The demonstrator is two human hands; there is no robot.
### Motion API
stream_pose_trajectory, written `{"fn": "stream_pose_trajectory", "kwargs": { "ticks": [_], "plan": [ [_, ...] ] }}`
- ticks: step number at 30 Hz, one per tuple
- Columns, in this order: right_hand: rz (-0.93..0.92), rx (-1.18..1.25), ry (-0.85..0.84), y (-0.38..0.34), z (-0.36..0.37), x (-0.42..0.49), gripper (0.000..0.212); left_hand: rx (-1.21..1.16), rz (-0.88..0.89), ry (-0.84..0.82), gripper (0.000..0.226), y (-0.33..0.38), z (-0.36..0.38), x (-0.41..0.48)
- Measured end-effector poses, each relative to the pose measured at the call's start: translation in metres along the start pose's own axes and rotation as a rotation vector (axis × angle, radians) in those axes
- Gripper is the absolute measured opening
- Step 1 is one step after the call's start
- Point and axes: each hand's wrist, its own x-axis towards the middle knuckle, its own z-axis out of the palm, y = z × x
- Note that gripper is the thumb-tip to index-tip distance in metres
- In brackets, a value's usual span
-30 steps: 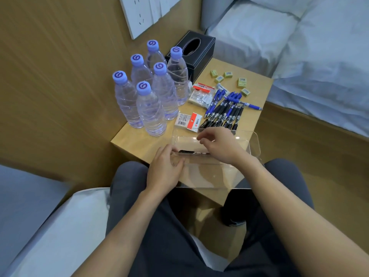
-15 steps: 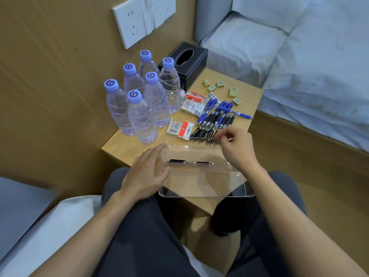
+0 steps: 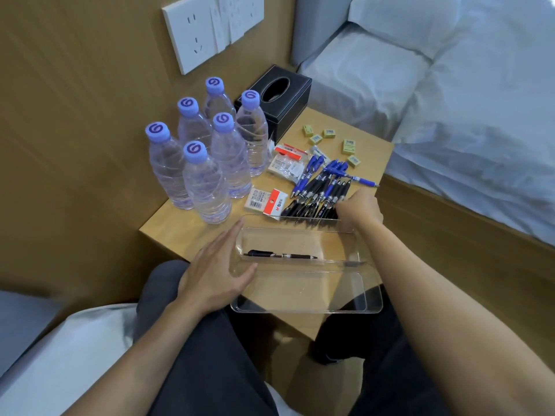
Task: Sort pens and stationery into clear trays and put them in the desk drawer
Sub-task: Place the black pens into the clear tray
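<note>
A: How far along?

B: Barely begun. One black pen (image 3: 280, 255) lies in the tray (image 3: 372, 307) at the desk's (image 3: 168, 228) near edge; the pen pile (image 3: 318, 190), erasers (image 3: 330, 139) and packets (image 3: 265, 201) wait mid-desk. No drawer in view.

A: Hands?

B: Left hand (image 3: 214, 273) flat and spread against the tray's left end. Right hand (image 3: 359, 207) reaches into the pile; I cannot tell its grip.

A: The room?

B: Wood desk, bottles (image 3: 207, 172) along its left edge, tissue box (image 3: 274, 99) at the far corner, bed (image 3: 450, 100) right.

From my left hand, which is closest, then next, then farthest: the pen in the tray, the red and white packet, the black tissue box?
1. Pen in the tray, just right of the left hand.
2. Red and white packet, beyond the tray, by the bottles.
3. Black tissue box, at the table's back.
</note>
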Motion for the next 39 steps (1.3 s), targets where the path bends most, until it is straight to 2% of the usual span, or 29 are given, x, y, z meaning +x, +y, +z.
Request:
{"fn": "stream_pose_trajectory", "kwargs": {
  "ticks": [8,13,17,21,24,26,29,33,39],
  "plan": [
    [0.111,0.131,-0.099,-0.008,-0.006,0.003,0.018,0.025,0.005,0.000,0.089,-0.001,0.001,0.001],
    [0.166,0.409,-0.166,-0.002,-0.022,0.008,0.018,-0.010,-0.005,0.001,0.089,-0.003,0.000,0.000],
    [0.033,0.566,-0.143,0.000,-0.040,-0.010,0.013,-0.009,0.001,0.018,0.088,-0.003,0.002,0.000],
    [-0.129,0.530,-0.130,-0.005,-0.053,-0.038,0.026,-0.006,-0.005,0.019,0.085,-0.002,0.004,0.001],
    [-0.255,0.629,-0.238,-0.012,-0.056,-0.064,0.007,-0.024,-0.007,0.014,0.083,-0.003,0.005,0.001],
    [-0.348,0.588,-0.303,-0.016,-0.054,-0.082,0.001,-0.023,-0.009,0.012,0.083,-0.004,0.005,0.001],
    [-0.475,0.463,-0.280,-0.019,-0.043,-0.097,0.006,-0.024,-0.017,0.018,0.083,-0.004,0.006,0.000],
    [-0.509,0.516,-0.196,-0.019,-0.036,-0.108,0.009,-0.026,-0.018,0.017,0.083,-0.003,0.005,0.000],
    [-0.487,0.675,-0.202,-0.023,-0.032,-0.116,0.009,-0.021,-0.032,0.013,0.083,-0.004,0.005,-0.001]
  ]
}}
